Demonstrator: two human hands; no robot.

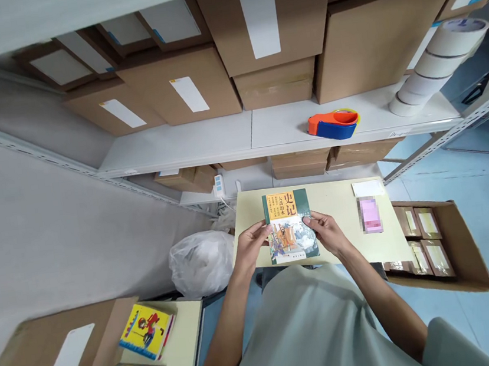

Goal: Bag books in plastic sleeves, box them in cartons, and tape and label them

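Observation:
A book [291, 226] with a green, yellow and white illustrated cover is held up in front of me, its front facing me. My left hand [253, 245] grips its left edge with the thumb on the cover. On the opposite edge, my right hand [327, 232] pinches the book the same way. Below it lies the pale yellow table [340, 201]. To the right on that table rest a pink item [370, 215], blurred out in part, and a white slip of paper [368, 188].
Above the table, a shelf [177, 144] carries cardboard boxes [269, 19], an orange-blue tape dispenser [333, 124] and stacked tape rolls [439, 64]. An open carton [461, 245] of small boxes sits at right. A plastic bag [203, 262] and yellow book [147, 330] are at left.

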